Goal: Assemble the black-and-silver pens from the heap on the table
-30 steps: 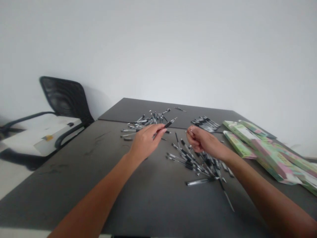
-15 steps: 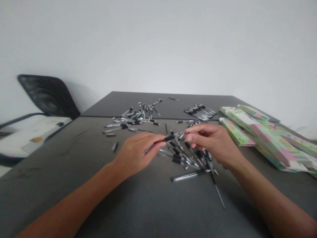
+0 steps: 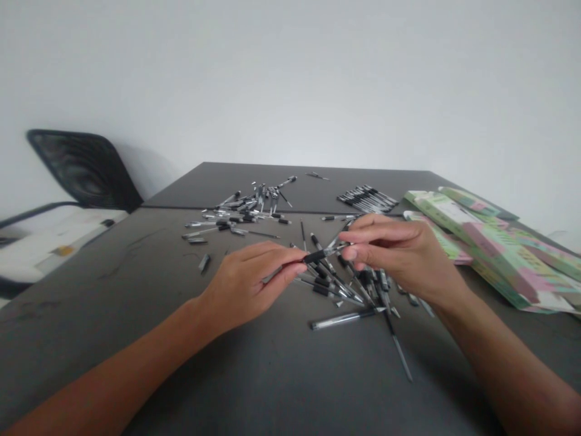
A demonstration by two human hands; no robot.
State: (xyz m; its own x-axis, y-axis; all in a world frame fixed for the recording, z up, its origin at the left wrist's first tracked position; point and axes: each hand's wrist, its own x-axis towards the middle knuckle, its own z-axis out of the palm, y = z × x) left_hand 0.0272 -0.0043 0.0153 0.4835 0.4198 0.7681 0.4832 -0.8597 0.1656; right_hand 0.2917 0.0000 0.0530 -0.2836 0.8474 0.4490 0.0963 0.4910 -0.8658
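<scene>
Above the table, a clear pen with a black grip [image 3: 316, 256] is stretched between my hands. My left hand [image 3: 249, 281] pinches it by the grip end, thumb and index finger closed. At the other end, the closed fingertips of my right hand [image 3: 394, 248] hold its clear part; any small piece there is too small to make out. Beneath both hands spreads a loose heap of pens and pen parts [image 3: 333, 284]. A clear pen [image 3: 347, 319] lies in front of the heap, and a thin refill [image 3: 400, 351] points toward me.
Another loose pile of pens [image 3: 249, 212] lies farther back on the left. A row of aligned pens [image 3: 367, 198] is at the back right. Green and pink cardboard boxes [image 3: 497, 245] overlap on the right of the dark table [image 3: 254, 375]. A chair [image 3: 86, 166] stands at left.
My right fingers have straightened somewhat and lie along the pen's clear end. The pen has shifted slightly right, and the camera view has moved a little.
</scene>
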